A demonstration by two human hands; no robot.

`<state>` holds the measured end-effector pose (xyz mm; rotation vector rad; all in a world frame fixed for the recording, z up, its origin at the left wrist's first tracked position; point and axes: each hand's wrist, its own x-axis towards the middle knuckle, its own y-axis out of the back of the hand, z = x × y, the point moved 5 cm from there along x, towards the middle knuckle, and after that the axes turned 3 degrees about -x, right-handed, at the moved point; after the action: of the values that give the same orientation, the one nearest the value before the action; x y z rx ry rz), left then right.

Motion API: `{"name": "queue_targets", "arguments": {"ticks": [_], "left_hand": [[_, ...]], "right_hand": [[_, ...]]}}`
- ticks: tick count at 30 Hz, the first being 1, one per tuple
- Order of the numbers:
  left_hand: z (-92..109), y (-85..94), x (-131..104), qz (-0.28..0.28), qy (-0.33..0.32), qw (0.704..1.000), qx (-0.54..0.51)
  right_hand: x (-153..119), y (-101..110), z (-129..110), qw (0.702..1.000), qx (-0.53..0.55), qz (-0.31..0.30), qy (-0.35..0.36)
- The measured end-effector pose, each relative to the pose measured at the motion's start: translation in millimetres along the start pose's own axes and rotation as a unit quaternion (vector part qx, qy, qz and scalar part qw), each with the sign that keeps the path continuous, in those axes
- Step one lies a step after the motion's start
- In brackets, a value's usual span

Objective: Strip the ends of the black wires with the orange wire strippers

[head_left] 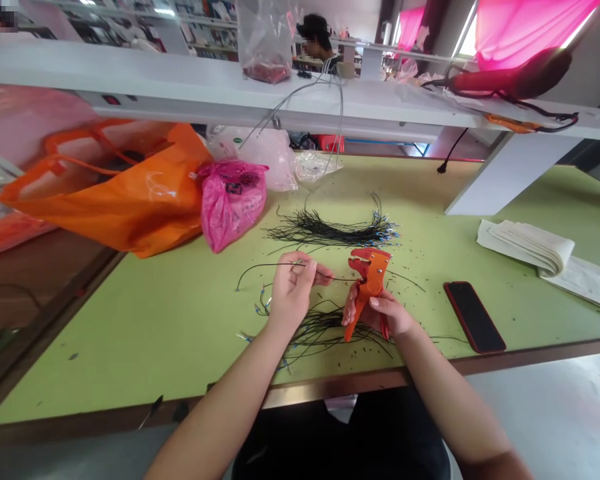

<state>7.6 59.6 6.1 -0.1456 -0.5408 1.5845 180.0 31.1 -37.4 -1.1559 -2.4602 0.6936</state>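
Note:
My left hand (293, 287) pinches a thin black wire (260, 265) whose loose end curves away to the left. From those fingers the wire runs right to a pair of orange-red wire strippers (373, 273). My right hand (387, 313) is wrapped round the strippers' handles, with the head pointing up. Whether the jaws grip the wire is too small to tell. Behind the hands lies a bundle of black wires (335, 230) with blue ends at its right. Another bundle of black wires (325, 327) lies under and in front of my hands, partly hidden by them.
An orange bag (155, 193) and a pink plastic bag (234, 207) stand at the back left. A phone (474, 317) and folded cloth-like sheets (535, 247) lie on the right. A white shelf (180, 80) crosses above the green table (130, 327). Another person (320, 43) is beyond.

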Motion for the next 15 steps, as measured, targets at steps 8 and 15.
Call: {"name": "queue_targets", "arguments": {"ticks": [8, 15], "left_hand": [[7.7, 4.2, -2.2, 0.042, -0.084, 0.995, 0.027], [9.7, 5.0, -3.9, 0.053, -0.100, 0.993, 0.036]], "right_hand": [[-2.1, 0.5, -3.2, 1.000, -0.003, -0.009, -0.009], [-1.4, 0.5, -6.6, 1.000, 0.014, -0.006, 0.006]]}}
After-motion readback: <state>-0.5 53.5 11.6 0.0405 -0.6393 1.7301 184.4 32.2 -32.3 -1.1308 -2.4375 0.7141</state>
